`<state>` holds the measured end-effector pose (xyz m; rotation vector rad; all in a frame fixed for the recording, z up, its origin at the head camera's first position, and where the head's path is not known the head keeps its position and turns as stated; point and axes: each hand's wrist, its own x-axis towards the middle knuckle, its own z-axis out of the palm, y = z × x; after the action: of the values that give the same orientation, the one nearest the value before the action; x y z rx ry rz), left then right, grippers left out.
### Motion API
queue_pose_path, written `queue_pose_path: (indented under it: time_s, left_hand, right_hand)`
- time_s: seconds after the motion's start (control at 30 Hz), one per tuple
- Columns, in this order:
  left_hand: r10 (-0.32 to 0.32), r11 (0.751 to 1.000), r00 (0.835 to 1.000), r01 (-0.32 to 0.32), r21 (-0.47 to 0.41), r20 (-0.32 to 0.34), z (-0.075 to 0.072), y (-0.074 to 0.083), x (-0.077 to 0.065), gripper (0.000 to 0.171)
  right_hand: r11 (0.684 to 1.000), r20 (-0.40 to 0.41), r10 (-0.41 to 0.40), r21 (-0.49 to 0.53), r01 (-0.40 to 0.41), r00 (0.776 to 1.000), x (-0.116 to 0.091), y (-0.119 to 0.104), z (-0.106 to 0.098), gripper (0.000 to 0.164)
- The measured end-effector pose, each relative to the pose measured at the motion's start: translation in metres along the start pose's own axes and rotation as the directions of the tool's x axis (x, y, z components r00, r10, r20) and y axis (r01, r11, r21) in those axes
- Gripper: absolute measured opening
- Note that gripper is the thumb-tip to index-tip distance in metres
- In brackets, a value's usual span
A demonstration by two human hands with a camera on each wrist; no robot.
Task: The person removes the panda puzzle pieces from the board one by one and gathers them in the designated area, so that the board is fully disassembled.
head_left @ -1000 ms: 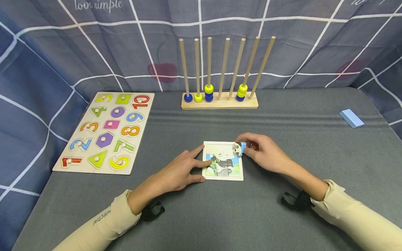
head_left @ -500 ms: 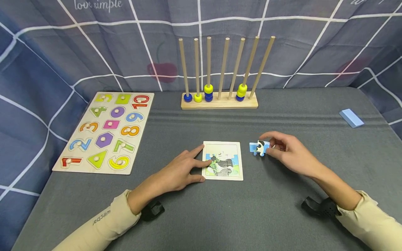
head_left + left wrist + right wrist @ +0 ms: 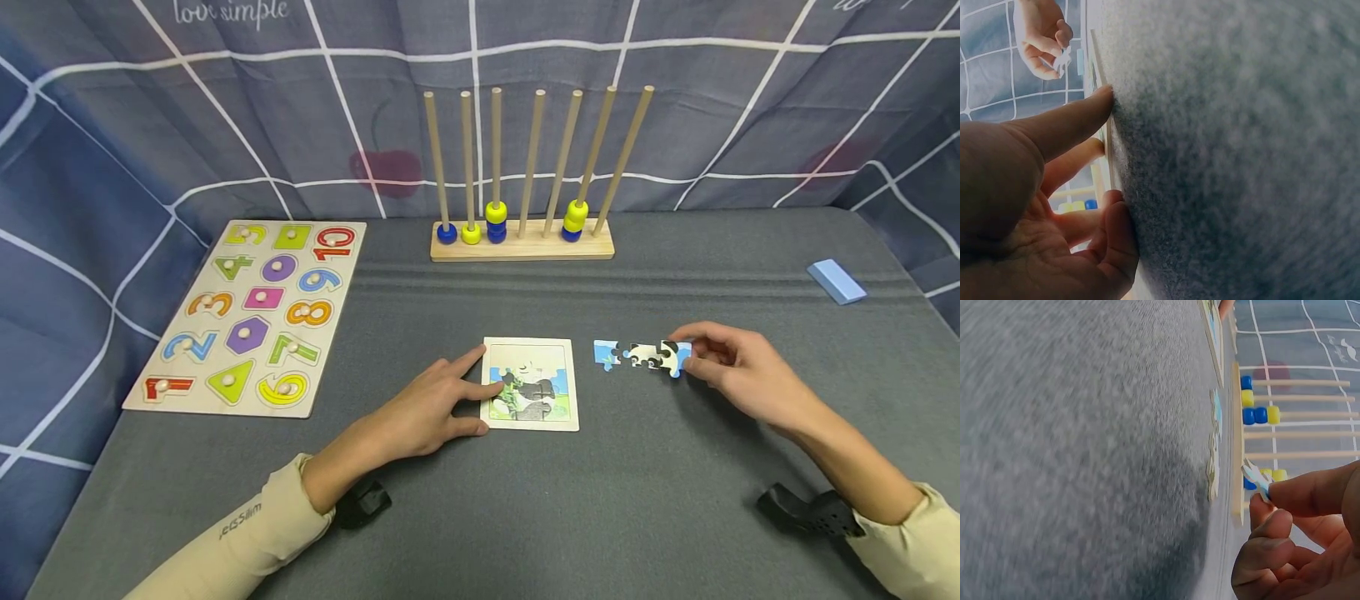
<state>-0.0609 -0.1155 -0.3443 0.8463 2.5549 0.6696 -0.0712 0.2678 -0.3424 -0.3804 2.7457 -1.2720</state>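
Observation:
In the head view my left hand (image 3: 427,408) rests with extended fingers on the left edge of a small panda jigsaw board (image 3: 525,424). The board's lower part holds fitted pieces; its upper part shows a pale line drawing. My right hand (image 3: 742,371) is to the right of the board, pinching a black, white and blue jigsaw piece (image 3: 677,357) between thumb and index finger. In the right wrist view this jigsaw piece (image 3: 1259,480) is raised off the table. A blue corner piece (image 3: 605,353) and a panda-face piece (image 3: 642,356) lie between board and right hand.
A number-and-shape peg board (image 3: 255,312) lies at the left. At the back stands a wooden rack (image 3: 522,250) with upright rods and blue and yellow beads. A light blue block (image 3: 837,282) lies far right. A grid-patterned curtain (image 3: 705,100) hangs behind the grey table.
My right hand has moved right from the board's top right corner, carrying the pinched jigsaw piece. Two loose pieces now show clearly beside the board. My left hand has stayed put.

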Motion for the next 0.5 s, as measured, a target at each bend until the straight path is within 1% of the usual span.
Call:
queue_pose_path:
  time_s: [0.1, 0.27, 0.5]
  left_hand:
    - [-0.004, 1.000, 1.000, 0.004, 0.000, 0.001, 0.000, 0.000, 0.000, 0.054]
    - [-0.004, 1.000, 1.000, 0.004, 0.001, 0.005, 0.000, 0.000, 0.001, 0.054]
    - [-0.019, 1.000, 1.000, 0.019, -0.008, 0.008, -0.001, 0.000, 0.002, 0.053]
  right_hand:
    - [1.000, -0.005, -0.001, -0.027, 0.001, 1.000, -0.001, 0.005, -0.002, 0.025]
    - [0.996, -0.002, -0.025, -0.089, 0.025, 1.000, 0.001, 0.014, -0.006, 0.025]
    - [0.982, 0.017, -0.107, -0.153, 0.109, 0.994, 0.005, 0.023, -0.010, 0.026]
